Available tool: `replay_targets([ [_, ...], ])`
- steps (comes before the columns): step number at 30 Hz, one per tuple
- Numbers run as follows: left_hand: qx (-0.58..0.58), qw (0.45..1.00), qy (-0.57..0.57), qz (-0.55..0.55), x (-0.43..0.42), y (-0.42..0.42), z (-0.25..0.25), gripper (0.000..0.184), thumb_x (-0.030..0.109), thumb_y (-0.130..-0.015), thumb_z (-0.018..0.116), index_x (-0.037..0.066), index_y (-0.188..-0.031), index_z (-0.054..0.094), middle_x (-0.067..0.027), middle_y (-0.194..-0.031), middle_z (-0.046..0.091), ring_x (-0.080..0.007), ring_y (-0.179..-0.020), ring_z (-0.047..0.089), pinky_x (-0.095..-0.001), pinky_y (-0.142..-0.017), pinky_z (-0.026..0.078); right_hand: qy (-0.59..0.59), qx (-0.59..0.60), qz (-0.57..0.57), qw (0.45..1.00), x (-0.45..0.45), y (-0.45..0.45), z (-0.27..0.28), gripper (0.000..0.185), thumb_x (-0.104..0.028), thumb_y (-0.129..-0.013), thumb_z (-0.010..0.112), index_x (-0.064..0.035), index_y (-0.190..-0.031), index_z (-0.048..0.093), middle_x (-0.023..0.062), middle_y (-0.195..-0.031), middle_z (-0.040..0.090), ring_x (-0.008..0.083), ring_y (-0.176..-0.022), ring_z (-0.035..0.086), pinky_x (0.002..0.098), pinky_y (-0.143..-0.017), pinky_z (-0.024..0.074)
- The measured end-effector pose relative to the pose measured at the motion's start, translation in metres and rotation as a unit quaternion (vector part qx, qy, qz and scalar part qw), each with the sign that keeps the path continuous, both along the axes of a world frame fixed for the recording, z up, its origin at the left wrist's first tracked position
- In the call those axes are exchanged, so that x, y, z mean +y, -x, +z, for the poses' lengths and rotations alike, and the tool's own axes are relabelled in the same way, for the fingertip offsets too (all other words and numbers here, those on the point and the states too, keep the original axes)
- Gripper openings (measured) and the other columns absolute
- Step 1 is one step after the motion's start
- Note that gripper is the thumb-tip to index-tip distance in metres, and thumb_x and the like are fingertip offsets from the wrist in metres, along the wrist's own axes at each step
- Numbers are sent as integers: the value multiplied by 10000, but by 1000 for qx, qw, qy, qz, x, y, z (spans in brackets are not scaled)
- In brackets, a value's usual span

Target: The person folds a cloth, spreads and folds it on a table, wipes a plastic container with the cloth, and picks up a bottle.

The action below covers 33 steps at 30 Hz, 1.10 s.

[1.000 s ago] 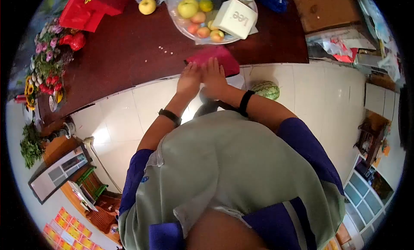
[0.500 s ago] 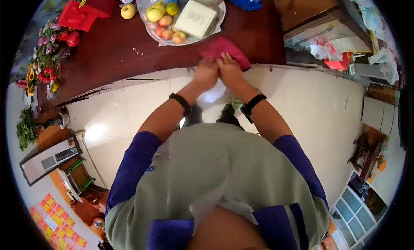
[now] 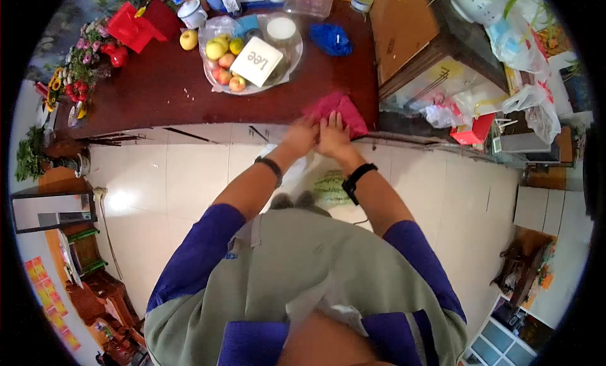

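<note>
A crumpled pink cloth (image 3: 346,111) lies at the front edge of the dark red tabletop. My left hand (image 3: 299,137) is closed on its near left side, the fingertips blurred against the fabric. Close beside it, my right hand (image 3: 334,137) grips the cloth's near edge, its fingers laid over the top and its thumb hidden. Behind the hands, to the left, stands a round tray (image 3: 290,72) with apples (image 3: 225,61), yellow fruit and a white box (image 3: 257,61) marked "Lee". A blue crumpled bag (image 3: 331,39) lies beyond the cloth.
A wooden cabinet (image 3: 404,31) with plastic bags (image 3: 533,107) borders the table on the right. Flowers (image 3: 80,60), a red box (image 3: 130,27) and an enamel mug (image 3: 192,13) stand at the left and back. Below the table, a watermelon (image 3: 333,186) sits on the tiled floor.
My hands and the pink cloth have moved right along the table's front edge, closer to the cabinet. My view has shifted, showing more of the table's back and the watermelon.
</note>
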<state>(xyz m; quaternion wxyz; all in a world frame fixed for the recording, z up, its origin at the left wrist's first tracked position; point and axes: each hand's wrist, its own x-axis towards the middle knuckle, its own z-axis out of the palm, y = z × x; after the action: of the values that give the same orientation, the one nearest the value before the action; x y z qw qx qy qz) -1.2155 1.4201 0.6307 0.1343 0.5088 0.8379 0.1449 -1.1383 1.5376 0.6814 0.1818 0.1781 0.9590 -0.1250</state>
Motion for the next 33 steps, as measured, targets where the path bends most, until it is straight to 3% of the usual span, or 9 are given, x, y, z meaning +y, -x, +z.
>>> replay_targets([
  [2, 8, 1000, -23, 8, -7, 4, 0, 446, 186, -807, 578, 88, -1242, 571, -165, -1373, 482, -375, -1256, 450, -441, -1039, 388, -22, 5, -2, 1000, -7, 8, -26, 671, -258, -808, 633, 1, -1365, 363, 269, -1531, 166, 436, -1424, 145, 623, -1084, 238],
  [7, 10, 999, -43, 31, -10, 6, 3, 402, 151, -826, 555, 63, -1218, 576, -185, -1292, 548, -361, -1186, 512, -441, -1030, 389, -25, 22, 9, 999, -4, 16, -52, 633, -243, -824, 605, 5, -1357, 369, 273, -1528, 174, 443, -1421, 150, 602, -1092, 242],
  [12, 20, 999, -30, 29, -5, 2, 10, 362, 146, -842, 541, 68, -1193, 577, -179, -1255, 562, -383, -1186, 506, -461, -1030, 385, 25, 57, 27, 998, 14, 3, -48, 520, -159, -874, 520, -7, -1359, 408, 237, -1523, 238, 380, -1415, 219, 514, -1103, 278],
  [15, -1, 999, 5, 32, 12, 6, 19, 296, 151, -831, 554, 75, -1116, 586, -179, -1209, 550, -406, -1150, 511, -468, -1004, 407, 40, 119, 37, 991, 29, -2, -63, 560, -187, -822, 609, -24, -1322, 415, 240, -1505, 270, 354, -1399, 271, 422, -1117, 296],
  [18, 11, 999, 26, 20, 26, 20, 19, 311, 141, -818, 561, 89, -1124, 568, -190, -1217, 520, -406, -1142, 508, -476, -982, 422, 45, 103, 32, 993, 35, 3, -44, 580, -187, -793, 641, -16, -1306, 431, 246, -1484, 308, 356, -1384, 300, 388, -1111, 308],
  [25, -33, 999, -24, 30, 41, 81, 12, 437, 81, -797, 602, 84, -1222, 499, -170, -1256, 467, -364, -1158, 460, -451, -934, 463, 16, 135, -38, 990, 48, 67, -36, 355, -114, -804, 586, -35, -1135, 484, 258, -1408, 354, 405, -1279, 400, 485, -998, 407],
  [29, -21, 997, -64, 32, 48, 119, -9, 471, 55, -778, 611, -6, -1220, 461, -183, -1236, 482, -351, -1163, 456, -402, -954, 451, -38, 129, -58, 989, 55, 118, -45, 315, -88, -832, 541, -37, -1138, 486, 245, -1411, 338, 411, -1260, 410, 505, -968, 418],
  [32, -77, 997, 13, 21, 63, 134, -4, 482, 43, -779, 602, -24, -1231, 449, -187, -1228, 483, -354, -1155, 458, -403, -994, 420, -21, 103, -79, 991, 68, 135, -50, 324, -86, -840, 530, -30, -1156, 483, 243, -1402, 357, 409, -1255, 412, 493, -977, 413],
  [33, -80, 996, 37, 2, 67, 135, -2, 578, 48, -788, 596, -35, -1324, 395, -192, -1298, 455, -353, -1194, 440, -400, -1037, 378, -23, 104, -77, 991, 71, 134, -52, 329, -89, -839, 532, -26, -1159, 484, 243, -1397, 365, 409, -1251, 415, 484, -980, 411],
])
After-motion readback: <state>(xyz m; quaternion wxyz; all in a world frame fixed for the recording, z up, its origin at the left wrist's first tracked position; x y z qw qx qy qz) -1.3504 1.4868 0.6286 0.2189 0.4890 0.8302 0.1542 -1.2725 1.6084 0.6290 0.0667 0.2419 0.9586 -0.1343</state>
